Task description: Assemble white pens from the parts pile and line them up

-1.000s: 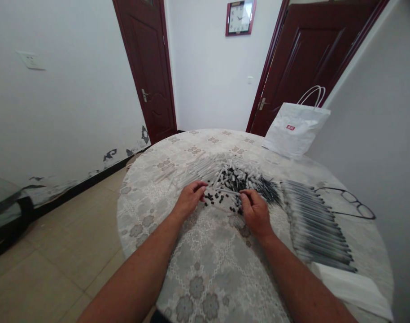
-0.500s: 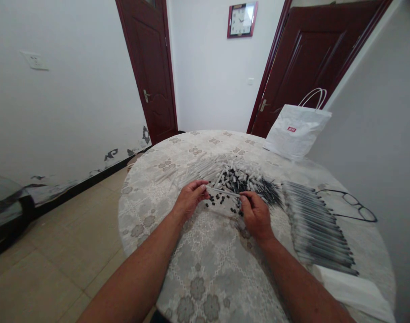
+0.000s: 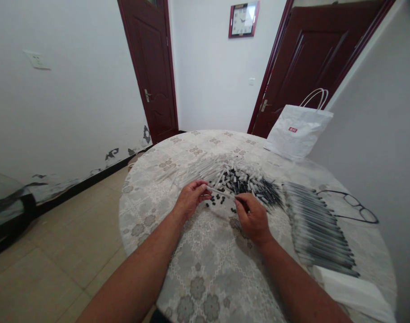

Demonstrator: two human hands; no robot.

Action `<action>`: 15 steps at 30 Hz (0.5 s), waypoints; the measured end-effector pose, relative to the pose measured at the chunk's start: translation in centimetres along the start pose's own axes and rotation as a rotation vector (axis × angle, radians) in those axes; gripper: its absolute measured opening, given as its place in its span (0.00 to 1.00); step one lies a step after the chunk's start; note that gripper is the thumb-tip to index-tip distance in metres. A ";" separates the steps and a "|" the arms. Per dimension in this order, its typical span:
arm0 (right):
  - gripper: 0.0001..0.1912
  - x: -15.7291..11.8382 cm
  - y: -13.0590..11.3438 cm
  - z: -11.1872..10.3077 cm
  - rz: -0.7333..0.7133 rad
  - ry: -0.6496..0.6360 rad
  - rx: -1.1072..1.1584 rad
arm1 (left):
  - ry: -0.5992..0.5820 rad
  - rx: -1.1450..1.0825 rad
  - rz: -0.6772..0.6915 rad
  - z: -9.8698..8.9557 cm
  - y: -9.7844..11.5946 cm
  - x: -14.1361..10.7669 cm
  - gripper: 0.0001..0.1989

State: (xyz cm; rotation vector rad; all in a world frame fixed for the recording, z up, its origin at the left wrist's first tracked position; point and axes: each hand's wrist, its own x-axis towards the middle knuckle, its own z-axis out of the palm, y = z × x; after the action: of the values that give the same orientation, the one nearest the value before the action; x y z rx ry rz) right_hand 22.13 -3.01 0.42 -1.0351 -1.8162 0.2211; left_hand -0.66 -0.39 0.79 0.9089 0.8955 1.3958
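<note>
A thin, pale pen barrel [image 3: 220, 192] spans the gap between my two hands above the table. My left hand [image 3: 190, 197] pinches its left end between thumb and fingers. At its right end, my right hand [image 3: 251, 214] is closed, thumb against fingertips; any small part inside that pinch is hidden. Small black plugs [image 3: 218, 197] lie scattered just beneath the barrel. Behind them is a heap of pen refills [image 3: 245, 181], dark with whitish ends. Loose clear barrels [image 3: 201, 168] fan out to the heap's left.
A row of pens [image 3: 319, 229] lies side by side on the right of the round table [image 3: 198, 269]. Beyond it are eyeglasses [image 3: 356, 206]. A white paper bag [image 3: 297, 132] stands at the back right, and a white packet [image 3: 355, 291] lies near the front right.
My right hand has shifted slightly left, closer to my left hand along the barrel. My left hand keeps nearly the same place and grip.
</note>
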 end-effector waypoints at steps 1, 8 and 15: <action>0.09 0.0 0.0 0.1 -0.030 -0.023 -0.019 | 0.003 -0.010 0.004 -0.1 0.0 0.1 0.14; 0.14 -0.2 0.3 0.9 -0.185 -0.219 -0.182 | 0.045 -0.094 0.008 -0.3 -0.2 0.2 0.17; 0.15 -0.5 0.3 1.0 -0.241 -0.230 -0.283 | 0.021 -0.090 -0.038 -0.3 -0.3 0.2 0.15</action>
State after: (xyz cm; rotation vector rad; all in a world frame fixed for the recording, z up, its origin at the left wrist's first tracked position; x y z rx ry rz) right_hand 21.54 -2.89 -0.63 -1.0024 -2.2085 -0.0696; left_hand -0.83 -0.19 0.41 0.8069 0.8545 1.4035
